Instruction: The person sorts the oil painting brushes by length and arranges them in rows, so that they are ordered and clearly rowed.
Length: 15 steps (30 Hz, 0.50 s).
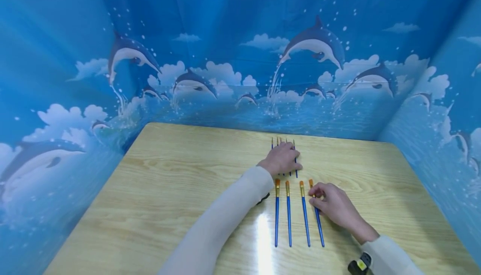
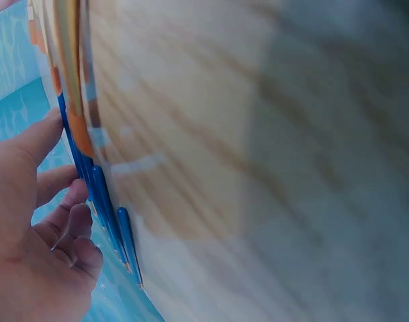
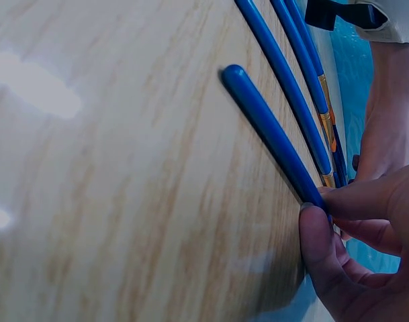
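Several flat paintbrushes with blue handles and orange bristles lie side by side near the table's middle in the head view. My right hand (image 1: 332, 206) pinches the rightmost flat paintbrush (image 1: 319, 227) between thumb and fingers, below its bristles. In the right wrist view, this brush's blue handle (image 3: 268, 127) rests along the wood. Farther back, my left hand (image 1: 282, 159) spreads over a row of thin pointed paintbrushes, hiding their middles. Its fingertips touch the rightmost thin paintbrush (image 1: 296, 171); the left wrist view shows the fingers (image 2: 36, 137) against a blue handle.
The other flat brushes, such as the leftmost flat brush (image 1: 277, 216), lie left of my right hand. A wood-grain table (image 1: 180, 175) carries everything. Behind it hangs a blue dolphin-print curtain (image 1: 233, 49), which also stands at both sides.
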Motion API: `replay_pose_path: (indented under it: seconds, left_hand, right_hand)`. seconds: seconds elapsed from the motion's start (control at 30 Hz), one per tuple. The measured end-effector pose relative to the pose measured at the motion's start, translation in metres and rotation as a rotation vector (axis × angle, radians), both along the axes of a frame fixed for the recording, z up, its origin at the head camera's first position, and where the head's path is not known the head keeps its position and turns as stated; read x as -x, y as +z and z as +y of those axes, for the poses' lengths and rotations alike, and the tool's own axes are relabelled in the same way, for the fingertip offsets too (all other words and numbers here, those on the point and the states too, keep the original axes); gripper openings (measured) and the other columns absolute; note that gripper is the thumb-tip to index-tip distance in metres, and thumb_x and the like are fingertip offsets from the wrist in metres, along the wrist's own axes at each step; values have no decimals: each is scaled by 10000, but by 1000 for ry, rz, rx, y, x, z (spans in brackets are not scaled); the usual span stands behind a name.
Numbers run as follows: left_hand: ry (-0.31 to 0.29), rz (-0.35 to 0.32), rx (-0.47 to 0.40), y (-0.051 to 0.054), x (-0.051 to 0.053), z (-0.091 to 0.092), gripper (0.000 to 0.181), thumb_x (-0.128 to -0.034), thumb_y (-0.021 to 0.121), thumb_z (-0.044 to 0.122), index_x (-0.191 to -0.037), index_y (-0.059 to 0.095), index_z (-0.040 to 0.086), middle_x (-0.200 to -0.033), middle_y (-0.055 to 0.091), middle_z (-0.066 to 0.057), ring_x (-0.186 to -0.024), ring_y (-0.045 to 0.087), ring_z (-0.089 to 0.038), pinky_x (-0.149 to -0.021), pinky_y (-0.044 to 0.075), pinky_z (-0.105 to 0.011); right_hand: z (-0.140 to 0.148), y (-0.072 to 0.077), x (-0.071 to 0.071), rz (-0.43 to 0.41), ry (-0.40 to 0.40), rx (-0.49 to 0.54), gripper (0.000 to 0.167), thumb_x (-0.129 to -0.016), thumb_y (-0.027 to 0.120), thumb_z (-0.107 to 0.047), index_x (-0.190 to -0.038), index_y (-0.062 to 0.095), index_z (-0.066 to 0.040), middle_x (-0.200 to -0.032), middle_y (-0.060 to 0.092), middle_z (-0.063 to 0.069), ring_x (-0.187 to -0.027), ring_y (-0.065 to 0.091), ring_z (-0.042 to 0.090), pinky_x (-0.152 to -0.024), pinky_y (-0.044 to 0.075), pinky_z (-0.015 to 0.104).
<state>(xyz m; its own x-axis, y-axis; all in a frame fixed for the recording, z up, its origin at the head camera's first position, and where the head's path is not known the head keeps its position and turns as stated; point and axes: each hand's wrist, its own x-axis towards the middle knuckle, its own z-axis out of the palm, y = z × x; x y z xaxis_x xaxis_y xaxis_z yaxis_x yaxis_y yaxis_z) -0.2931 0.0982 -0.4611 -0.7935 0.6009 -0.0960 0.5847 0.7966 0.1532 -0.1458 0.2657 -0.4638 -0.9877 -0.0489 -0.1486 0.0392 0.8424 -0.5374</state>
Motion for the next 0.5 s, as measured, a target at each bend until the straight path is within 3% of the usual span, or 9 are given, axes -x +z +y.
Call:
replay_pose_path:
  seconds: [0.33,0.5]
  left_hand:
    - [1,-7,-16,-2,2,-1,546,-1096,591,572,-1542,617,259,-1664,494,-25,-1558,446,-234,-1254,421,-430]
    - [-4,-26,-61,-2,3,-4,562,-1103,583,563,-1587,575,278,-1588,542,-3,-1436,516,-183,-1191,462,-394]
  right_hand:
    - [1,-1,-1,21,22,12,126,-978,785,-62,-1100,754,-65,-997,715,53,-638,628,113,-602,508,272]
    - [1,0,-1,17,24,11,124,-980,783,-63,-1102,758,-67,-992,724,44,-643,631,112,-608,510,276]
